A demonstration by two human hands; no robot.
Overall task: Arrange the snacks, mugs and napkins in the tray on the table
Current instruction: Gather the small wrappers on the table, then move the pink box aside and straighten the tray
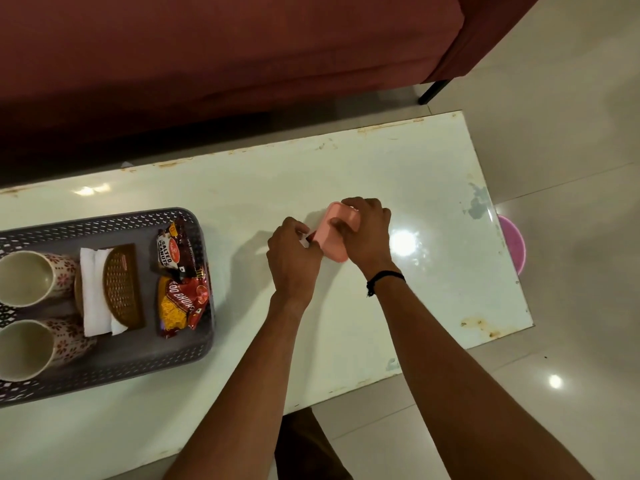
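Maroon upholstery of a sofa (221,57) fills the far side beyond your white desk (398,174), with one black sofa leg (433,91) standing on the pale tiled floor (571,98). A pink tub (512,244) peeks out past the desk's right edge. Nothing lies between your hands and the grey perforated tray (114,368), which sits well apart on the desk's left side. Inside it, two floral mugs (38,275) lie at the left, one behind the other, mouths facing you; beside them a brown woven holder (123,285) rests with white napkins (91,292) tucked under it; at the right end a salted-peanuts packet (173,251) sits just behind a red bhujia packet (183,303), the two touching. Near the desk's middle, your right hand (367,233) grips a small pink box (337,233), thumb pressed on its face and fingers (356,206) curled over the far edge. Your left hand (292,258) is curled tight against the box's left end, pinching something small and white that you cannot make out clearly. A black band (384,277) circles your right wrist.
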